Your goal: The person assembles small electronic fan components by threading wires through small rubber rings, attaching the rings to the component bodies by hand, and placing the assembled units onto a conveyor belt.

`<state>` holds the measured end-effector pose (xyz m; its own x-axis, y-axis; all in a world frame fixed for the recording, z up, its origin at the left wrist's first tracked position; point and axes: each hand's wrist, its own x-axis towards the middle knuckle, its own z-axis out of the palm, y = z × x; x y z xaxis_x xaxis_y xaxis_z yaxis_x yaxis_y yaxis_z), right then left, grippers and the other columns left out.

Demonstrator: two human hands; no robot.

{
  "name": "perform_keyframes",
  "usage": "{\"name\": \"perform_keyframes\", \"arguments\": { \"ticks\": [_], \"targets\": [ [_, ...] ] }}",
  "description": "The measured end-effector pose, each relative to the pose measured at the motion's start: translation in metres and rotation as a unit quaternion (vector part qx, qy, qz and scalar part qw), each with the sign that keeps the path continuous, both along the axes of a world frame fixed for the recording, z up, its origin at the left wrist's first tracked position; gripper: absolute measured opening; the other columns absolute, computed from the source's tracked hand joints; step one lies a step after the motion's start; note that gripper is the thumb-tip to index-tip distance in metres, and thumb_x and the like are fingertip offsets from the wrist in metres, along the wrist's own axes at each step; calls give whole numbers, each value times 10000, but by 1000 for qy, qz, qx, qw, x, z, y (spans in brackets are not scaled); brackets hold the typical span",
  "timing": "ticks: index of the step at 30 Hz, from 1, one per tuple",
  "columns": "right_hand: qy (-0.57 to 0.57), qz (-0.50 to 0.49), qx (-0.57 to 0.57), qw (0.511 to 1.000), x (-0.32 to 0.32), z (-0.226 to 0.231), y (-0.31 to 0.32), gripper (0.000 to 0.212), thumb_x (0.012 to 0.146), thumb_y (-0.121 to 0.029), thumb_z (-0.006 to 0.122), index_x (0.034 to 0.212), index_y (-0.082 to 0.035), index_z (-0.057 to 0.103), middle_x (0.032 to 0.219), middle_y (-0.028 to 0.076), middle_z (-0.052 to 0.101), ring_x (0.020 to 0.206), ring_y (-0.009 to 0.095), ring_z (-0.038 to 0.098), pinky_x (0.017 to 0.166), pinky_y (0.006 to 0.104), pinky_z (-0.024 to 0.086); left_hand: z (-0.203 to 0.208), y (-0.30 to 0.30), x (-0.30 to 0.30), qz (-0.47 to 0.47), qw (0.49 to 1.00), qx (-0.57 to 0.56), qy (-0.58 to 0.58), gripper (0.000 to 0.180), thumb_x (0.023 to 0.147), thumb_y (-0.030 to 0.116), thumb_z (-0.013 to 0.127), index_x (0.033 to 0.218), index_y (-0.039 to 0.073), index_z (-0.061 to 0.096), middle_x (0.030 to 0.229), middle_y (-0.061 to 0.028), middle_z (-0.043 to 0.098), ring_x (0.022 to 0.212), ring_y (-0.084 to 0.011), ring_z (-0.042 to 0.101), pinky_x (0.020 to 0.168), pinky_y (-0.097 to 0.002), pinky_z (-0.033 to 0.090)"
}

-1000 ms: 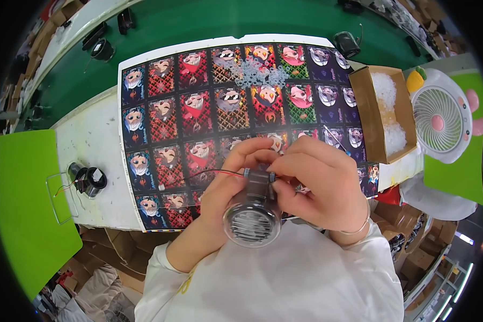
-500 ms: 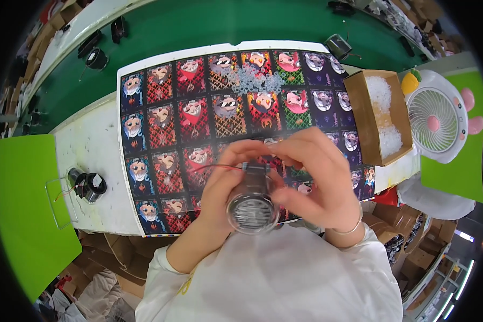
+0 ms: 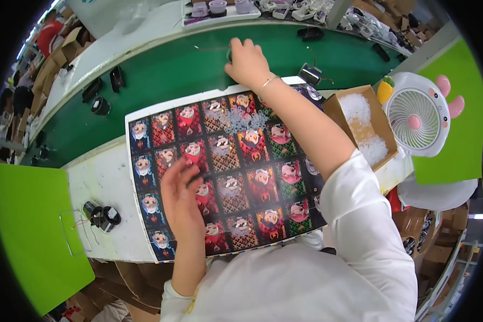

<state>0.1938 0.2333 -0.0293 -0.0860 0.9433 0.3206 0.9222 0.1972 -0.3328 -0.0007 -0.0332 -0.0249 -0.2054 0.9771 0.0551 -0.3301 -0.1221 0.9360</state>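
The right hand (image 3: 247,63) reaches out over the smooth, matte green surface (image 3: 172,72), its fingers bent and closed partway around a wired part (image 3: 229,55), of which only a small, dark, glassy-looking curved edge shows at the left of the palm, between thumb and fingers. Most of the part lies beneath the hand, so whether it touches the green surface cannot be told. A thin reddish wire (image 3: 209,48) runs from it toward the left, nearly straight, to a small pale tip. The part's long axis and the way its end faces are hidden by the hand. The left hand (image 3: 183,201), blurred, hangs over the printed sheet (image 3: 231,185) with its fingers loosely spread and slightly bent and nothing seen in its grasp; it is well apart from the wired part, nearer the person's body. The flat, glossy sheet bears rows of dark, colourful rectangular figures, and a loose heap of small translucent rings (image 3: 247,119) lies near its far edge. To the right, a rectangular brown cardboard box (image 3: 336,114) holds whitish translucent pieces (image 3: 373,151), just beside a rounded white plastic fan (image 3: 414,122).
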Motion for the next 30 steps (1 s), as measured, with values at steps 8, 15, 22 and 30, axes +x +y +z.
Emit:
{"name": "perform_keyframes", "arguments": {
  "ticks": [8, 15, 22, 30],
  "targets": [
    [-232, -214, -167, 934, 79, 32, -11, 630, 866, -556, 618, 1286, -86, 610, 1351, 211, 520, 1229, 445, 490, 969, 549, 446, -31, -56, -39, -16, 996, -61, 68, 217, 958, 37, 455, 1101, -28, 604, 1082, -111, 642, 994, -183, 615, 911, -315, 468],
    [-175, -138, -159, 962, 143, 19, -3, 460, 838, -324, 656, 1228, -86, 607, 1246, 206, 569, 1145, 475, 520, 954, 513, 457, 1, -33, 0, -172, 978, -71, 97, 227, 971, -4, 417, 1026, -25, 636, 997, -89, 666, 958, -150, 612, 910, -287, 454],
    [258, 291, -28, 921, 29, 56, -176, 553, 723, -96, 737, 1225, -46, 511, 1178, 147, 532, 1111, 362, 523, 971, 417, 443, -19, -27, 21, -112, 984, -71, -120, 566, 999, 412, 493, 1365, -21, 472, 1229, -162, 611, 1133, -228, 600, 966, -360, 468],
    [320, 381, -112, 860, 40, 4, -217, 192, 732, 14, 646, 908, -62, 637, 1009, 113, 655, 981, 306, 616, 830, 389, 498, -26, -39, 7, -157, 916, 41, 366, 453, 826, 111, 674, 1264, 13, 613, 1245, -158, 613, 1152, -345, 583, 1019, -434, 439]
  ]
}}
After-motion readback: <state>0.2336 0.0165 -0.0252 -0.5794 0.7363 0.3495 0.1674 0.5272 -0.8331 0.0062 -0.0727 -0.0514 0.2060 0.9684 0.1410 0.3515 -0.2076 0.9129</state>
